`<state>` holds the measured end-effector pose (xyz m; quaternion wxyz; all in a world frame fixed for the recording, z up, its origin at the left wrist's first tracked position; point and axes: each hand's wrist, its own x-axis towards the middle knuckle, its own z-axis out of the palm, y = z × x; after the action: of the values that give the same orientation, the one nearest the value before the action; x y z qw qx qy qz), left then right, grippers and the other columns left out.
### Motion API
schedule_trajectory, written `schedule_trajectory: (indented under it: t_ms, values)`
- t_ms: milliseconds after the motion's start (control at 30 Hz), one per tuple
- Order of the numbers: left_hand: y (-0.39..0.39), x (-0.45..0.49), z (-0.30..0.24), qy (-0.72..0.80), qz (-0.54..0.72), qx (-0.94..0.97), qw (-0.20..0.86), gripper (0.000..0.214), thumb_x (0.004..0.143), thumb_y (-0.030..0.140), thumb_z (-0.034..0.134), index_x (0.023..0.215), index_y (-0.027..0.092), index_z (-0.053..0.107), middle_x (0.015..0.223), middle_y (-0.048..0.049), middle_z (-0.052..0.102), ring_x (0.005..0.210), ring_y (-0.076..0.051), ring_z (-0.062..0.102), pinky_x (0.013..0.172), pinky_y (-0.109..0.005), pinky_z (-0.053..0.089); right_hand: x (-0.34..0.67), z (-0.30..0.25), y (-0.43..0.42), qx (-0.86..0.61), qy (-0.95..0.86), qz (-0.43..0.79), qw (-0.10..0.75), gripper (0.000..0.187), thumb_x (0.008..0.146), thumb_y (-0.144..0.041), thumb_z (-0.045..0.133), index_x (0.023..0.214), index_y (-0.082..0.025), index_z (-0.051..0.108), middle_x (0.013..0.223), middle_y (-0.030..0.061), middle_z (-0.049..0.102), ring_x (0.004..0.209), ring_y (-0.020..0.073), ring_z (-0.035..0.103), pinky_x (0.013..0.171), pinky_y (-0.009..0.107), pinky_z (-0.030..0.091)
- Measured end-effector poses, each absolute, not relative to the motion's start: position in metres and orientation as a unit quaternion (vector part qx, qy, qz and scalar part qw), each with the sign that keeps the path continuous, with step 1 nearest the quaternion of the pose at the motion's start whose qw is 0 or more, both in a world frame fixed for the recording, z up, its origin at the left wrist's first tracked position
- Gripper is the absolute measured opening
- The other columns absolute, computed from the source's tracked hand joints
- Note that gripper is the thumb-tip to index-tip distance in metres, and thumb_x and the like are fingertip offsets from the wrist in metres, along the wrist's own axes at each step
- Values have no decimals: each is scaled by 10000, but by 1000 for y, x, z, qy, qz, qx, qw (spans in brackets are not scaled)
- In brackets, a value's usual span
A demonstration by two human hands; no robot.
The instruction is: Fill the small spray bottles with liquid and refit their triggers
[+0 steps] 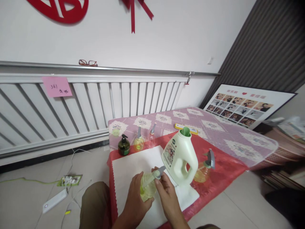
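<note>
A clear spray bottle (148, 188) with yellowish liquid at its bottom is tilted over the white cloth. My left hand (136, 198) is wrapped round its body. At its neck, the fingers of my right hand (166, 190) close on the pale green collar of the grey spray head (160, 171). I cannot tell whether the collar is screwed on. Just behind my right hand stands a large pale green detergent jug (183, 152), its mouth holding a green pouring insert (185, 131).
Along the back stand a dark green pump bottle (124, 145), a yellowish spray bottle (138, 143) and a pink one (152, 140). Another spray bottle (203, 171) is right of the jug. A yellow box (186, 128) lies behind. White cloth (124, 171) covers red cloth (221, 168).
</note>
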<state>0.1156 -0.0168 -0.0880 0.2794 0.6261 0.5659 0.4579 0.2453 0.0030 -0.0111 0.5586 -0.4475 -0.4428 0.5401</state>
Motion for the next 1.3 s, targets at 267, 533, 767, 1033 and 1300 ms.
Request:
schedule_trajectory:
  t_ms: [267,533,767,1033,1300]
  values:
    - [-18,114,-90,573,451,633,260,797,589,108,632,1355,130,412,1384,-169,466,1318,-337,420,1124,-506,347,245,-17,3,-453,-428,536,569,333,705,-407,792,976,-255,671,938,45,731,867,240,666,782,351,542]
    - [-18,113,-90,557,470,633,261,800,592,105,625,1363,143,413,1351,-155,503,1285,-323,457,1111,-487,370,249,-20,2,-446,-438,563,541,387,742,-370,770,1100,-246,694,1127,78,722,1090,295,623,910,400,498]
    - [-18,114,-91,566,466,627,262,829,583,116,635,1371,116,375,1355,-167,483,1290,-325,448,1112,-508,364,249,-21,2,-445,-434,561,547,389,712,-369,791,1071,-257,691,1095,64,730,1037,284,644,877,389,514]
    - [-21,117,-85,581,447,630,257,821,541,112,656,1332,134,439,1334,-152,464,1277,-323,448,1098,-482,387,241,-12,4,-408,-430,545,593,343,662,-417,823,920,-279,645,888,19,736,840,215,676,758,327,550]
    - [-20,116,-76,570,452,620,293,784,568,119,664,1316,155,434,1329,-146,446,1282,-319,431,1109,-487,362,250,-14,0,-437,-461,559,533,255,800,-448,696,992,-280,685,990,43,743,949,237,665,883,365,504]
